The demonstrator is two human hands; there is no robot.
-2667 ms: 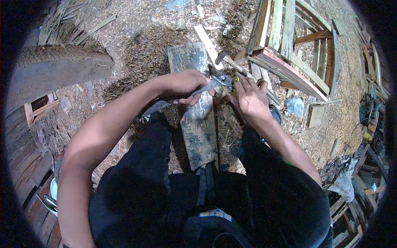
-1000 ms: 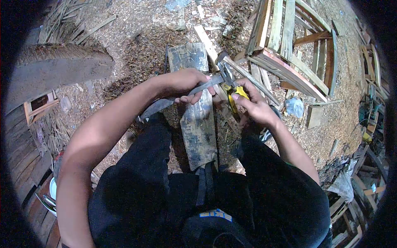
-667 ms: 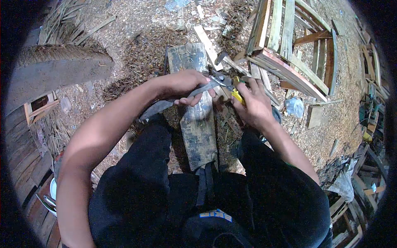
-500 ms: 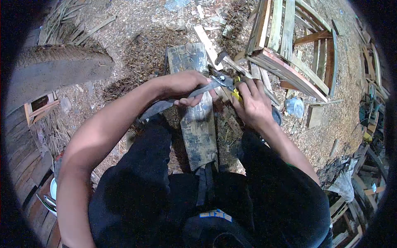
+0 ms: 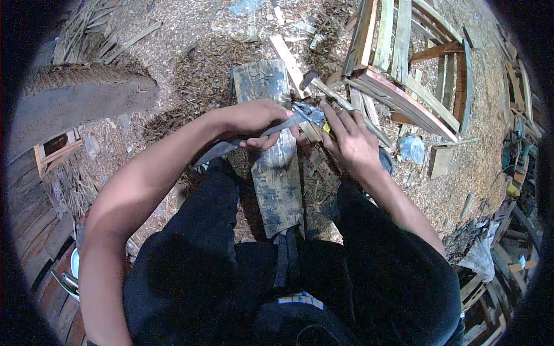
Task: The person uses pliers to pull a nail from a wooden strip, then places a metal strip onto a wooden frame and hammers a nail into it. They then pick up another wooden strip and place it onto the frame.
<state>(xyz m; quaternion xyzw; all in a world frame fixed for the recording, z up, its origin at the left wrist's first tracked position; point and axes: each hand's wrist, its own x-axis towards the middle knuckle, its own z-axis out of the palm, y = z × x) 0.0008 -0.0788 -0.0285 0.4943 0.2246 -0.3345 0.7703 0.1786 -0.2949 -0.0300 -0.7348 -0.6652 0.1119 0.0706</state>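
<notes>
My left hand (image 5: 262, 124) is closed around a long grey strip (image 5: 222, 151), over a paint-stained wooden board (image 5: 277, 190) between my legs. The strip runs from under my forearm up to the right, past my fingers. At its right end are metal pliers (image 5: 311, 113) with yellow handles. My right hand (image 5: 353, 141) is wrapped round those handles, its fingers partly extended over them. The plier jaws lie close to the strip's end; whether they grip it is too small to tell.
A hammer (image 5: 334, 95) lies just beyond my right hand. A slatted wooden frame (image 5: 404, 75) stands at the upper right. A thick timber (image 5: 86, 95) juts in from the left. A clear plastic bag (image 5: 411, 149) lies right of my right hand.
My right hand's fingers have loosened and straightened somewhat on the pliers, and the plier head has turned slightly. My left hand has barely moved.
</notes>
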